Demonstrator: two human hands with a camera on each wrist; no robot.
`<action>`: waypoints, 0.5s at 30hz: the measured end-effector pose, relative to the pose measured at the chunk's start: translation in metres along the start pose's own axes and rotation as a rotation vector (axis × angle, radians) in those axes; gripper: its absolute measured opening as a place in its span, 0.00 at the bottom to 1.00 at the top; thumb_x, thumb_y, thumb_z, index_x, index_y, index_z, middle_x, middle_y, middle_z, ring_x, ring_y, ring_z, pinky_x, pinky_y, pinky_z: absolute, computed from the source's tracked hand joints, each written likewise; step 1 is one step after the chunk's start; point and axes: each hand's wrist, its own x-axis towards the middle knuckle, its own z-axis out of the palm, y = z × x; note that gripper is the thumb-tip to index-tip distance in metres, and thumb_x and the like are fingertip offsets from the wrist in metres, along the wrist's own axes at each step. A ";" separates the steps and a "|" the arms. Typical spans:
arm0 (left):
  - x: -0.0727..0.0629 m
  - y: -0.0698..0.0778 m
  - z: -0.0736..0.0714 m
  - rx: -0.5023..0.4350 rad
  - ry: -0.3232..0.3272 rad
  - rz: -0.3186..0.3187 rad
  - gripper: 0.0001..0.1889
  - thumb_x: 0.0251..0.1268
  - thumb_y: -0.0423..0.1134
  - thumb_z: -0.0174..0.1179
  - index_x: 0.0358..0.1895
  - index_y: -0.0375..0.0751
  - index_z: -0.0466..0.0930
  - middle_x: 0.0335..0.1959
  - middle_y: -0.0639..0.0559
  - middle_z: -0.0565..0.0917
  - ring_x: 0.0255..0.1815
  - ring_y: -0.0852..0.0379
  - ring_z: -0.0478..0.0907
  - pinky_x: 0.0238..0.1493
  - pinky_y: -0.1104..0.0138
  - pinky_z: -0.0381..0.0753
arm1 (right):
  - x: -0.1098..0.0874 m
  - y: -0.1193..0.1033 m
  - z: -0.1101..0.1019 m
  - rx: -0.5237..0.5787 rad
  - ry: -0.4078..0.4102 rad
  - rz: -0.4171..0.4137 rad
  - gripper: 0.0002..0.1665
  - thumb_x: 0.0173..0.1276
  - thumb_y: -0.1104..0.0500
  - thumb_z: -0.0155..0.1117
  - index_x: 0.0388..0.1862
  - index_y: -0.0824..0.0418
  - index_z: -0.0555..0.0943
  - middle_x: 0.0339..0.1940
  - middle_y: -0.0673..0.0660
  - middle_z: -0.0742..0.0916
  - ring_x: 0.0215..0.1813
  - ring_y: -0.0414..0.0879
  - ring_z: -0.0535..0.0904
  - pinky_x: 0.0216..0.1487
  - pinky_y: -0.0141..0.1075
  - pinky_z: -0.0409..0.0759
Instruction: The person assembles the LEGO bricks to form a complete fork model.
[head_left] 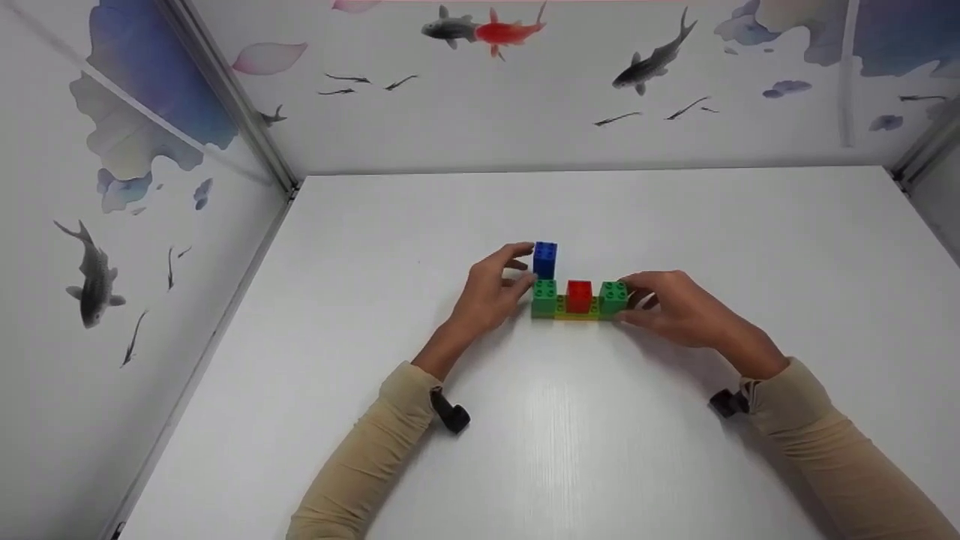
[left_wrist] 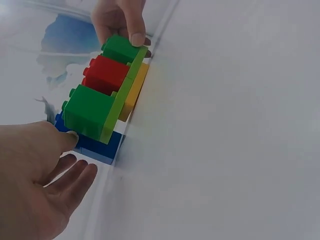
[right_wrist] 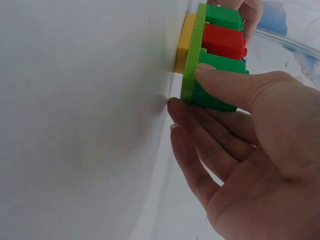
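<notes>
A built row of toy bricks stands near the middle of the table, with a green brick (head_left: pixel 544 297) at its left, a red brick (head_left: pixel 579 296) in the middle and another green brick (head_left: pixel 613 297) at its right. They sit on a lime-green strip (left_wrist: pixel 120 102) with a yellow brick (left_wrist: pixel 134 92) beneath. My right hand (head_left: pixel 675 307) grips the right end, thumb on the green brick's near side. Behind the left end stands a tall blue brick stack (head_left: pixel 544 260). My left hand (head_left: pixel 491 292) is beside it with relaxed fingers, its thumb tip right at the left green brick.
The white table (head_left: pixel 420 217) extends around the bricks. Panels with painted fish and leaves rise at the back (head_left: pixel 450 105) and left (head_left: pixel 150 247). Each sleeved wrist carries a small black camera, the left one (head_left: pixel 451 415) and the right one (head_left: pixel 726 403).
</notes>
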 end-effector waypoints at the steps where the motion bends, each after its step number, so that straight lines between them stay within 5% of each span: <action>1: 0.001 0.000 0.001 -0.008 -0.001 0.002 0.27 0.80 0.36 0.65 0.78 0.50 0.73 0.74 0.52 0.81 0.68 0.55 0.83 0.65 0.68 0.86 | 0.000 0.000 0.000 0.001 0.000 -0.002 0.26 0.71 0.63 0.77 0.67 0.65 0.84 0.56 0.59 0.92 0.54 0.52 0.89 0.58 0.51 0.91; 15: 0.008 -0.007 0.005 -0.040 0.015 0.006 0.24 0.79 0.35 0.66 0.74 0.48 0.78 0.66 0.51 0.86 0.65 0.56 0.85 0.67 0.69 0.85 | 0.000 0.001 0.001 -0.001 0.013 -0.029 0.25 0.71 0.63 0.77 0.66 0.64 0.85 0.55 0.57 0.92 0.52 0.51 0.89 0.57 0.48 0.90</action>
